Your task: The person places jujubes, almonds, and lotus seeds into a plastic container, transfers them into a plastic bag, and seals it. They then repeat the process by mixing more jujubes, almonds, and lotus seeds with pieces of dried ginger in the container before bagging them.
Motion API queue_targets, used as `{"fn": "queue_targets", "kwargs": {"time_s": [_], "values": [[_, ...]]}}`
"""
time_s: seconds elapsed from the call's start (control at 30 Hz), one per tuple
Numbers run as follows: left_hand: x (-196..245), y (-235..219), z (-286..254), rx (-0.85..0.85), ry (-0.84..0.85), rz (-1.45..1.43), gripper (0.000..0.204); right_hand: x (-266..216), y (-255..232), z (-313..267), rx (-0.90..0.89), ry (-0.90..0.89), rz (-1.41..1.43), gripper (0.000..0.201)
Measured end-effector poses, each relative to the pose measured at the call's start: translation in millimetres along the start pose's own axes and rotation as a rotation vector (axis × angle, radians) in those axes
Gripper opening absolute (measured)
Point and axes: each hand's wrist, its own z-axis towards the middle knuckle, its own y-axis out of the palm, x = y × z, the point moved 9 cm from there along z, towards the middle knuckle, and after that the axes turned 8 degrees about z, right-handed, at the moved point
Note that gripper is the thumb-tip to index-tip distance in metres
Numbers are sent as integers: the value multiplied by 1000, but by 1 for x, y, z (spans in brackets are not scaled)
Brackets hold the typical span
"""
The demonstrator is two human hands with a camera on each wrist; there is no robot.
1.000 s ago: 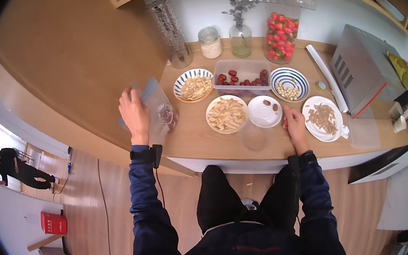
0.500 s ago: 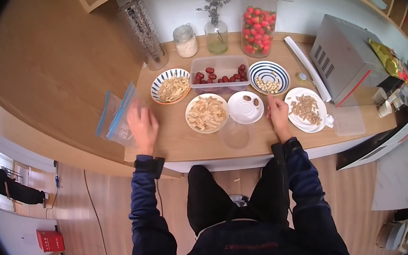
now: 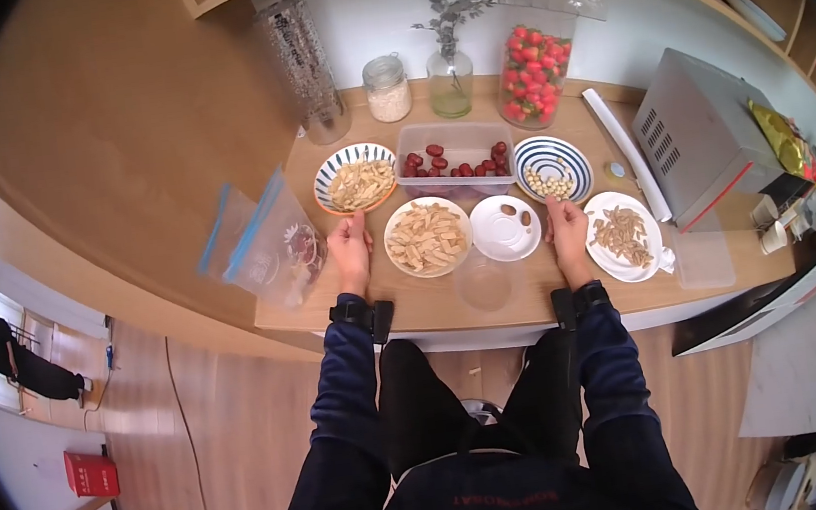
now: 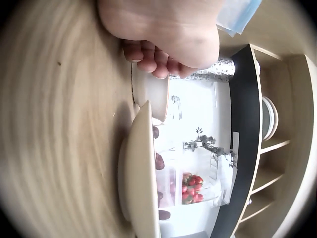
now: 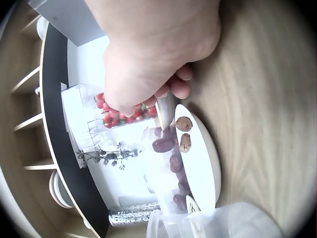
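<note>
My left hand [image 3: 351, 256] rests on the counter with loosely curled fingers and nothing in them. It lies between a clear zip bag [image 3: 276, 245] with blue strips and a white bowl of pale dried slices [image 3: 428, 237]. In the left wrist view, the fingertips [image 4: 161, 72] hang above the bowl's rim. My right hand [image 3: 568, 237], also loosely curled and holding nothing, lies between a small white dish [image 3: 493, 244] with two brown dried pieces and a white plate [image 3: 603, 273] of slender brown pieces. A clear cup [image 3: 485, 286] stands in front of the dish.
Behind are a striped bowl of dried slices [image 3: 356, 182], a plastic box [image 3: 460, 184] of red dates and a blue-ringed bowl [image 3: 573, 158] with pale round seeds. A glass jar, vase and strawberry container [image 3: 537, 76] line the wall. A grey appliance [image 3: 687, 143] stands right.
My left hand has come away from the zip bag and moved right, to beside the bowl of slices. The bag stays upright on the counter. My right hand has hardly moved.
</note>
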Motion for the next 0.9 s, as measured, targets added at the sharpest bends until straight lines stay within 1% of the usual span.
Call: {"fn": "queue_targets", "kwargs": {"time_s": [0.03,0.13,0.27,0.37,0.47,0.9], "values": [[2,0,1,-9,50,-45,40,2,-1,1,-4,4,17,41],[6,0,1,8,74,-43,41,2,-1,2,-16,-1,60,38],[4,6,-1,-34,88,9,42,4,-5,1,7,4,83,35],[4,8,-2,-60,114,61,41,4,-3,-1,-20,10,69,35],[2,9,-2,-65,91,62,41,4,-2,-4,-21,18,-1,35],[-1,8,-1,-71,104,89,40,7,-2,-2,-44,-8,10,35]]}}
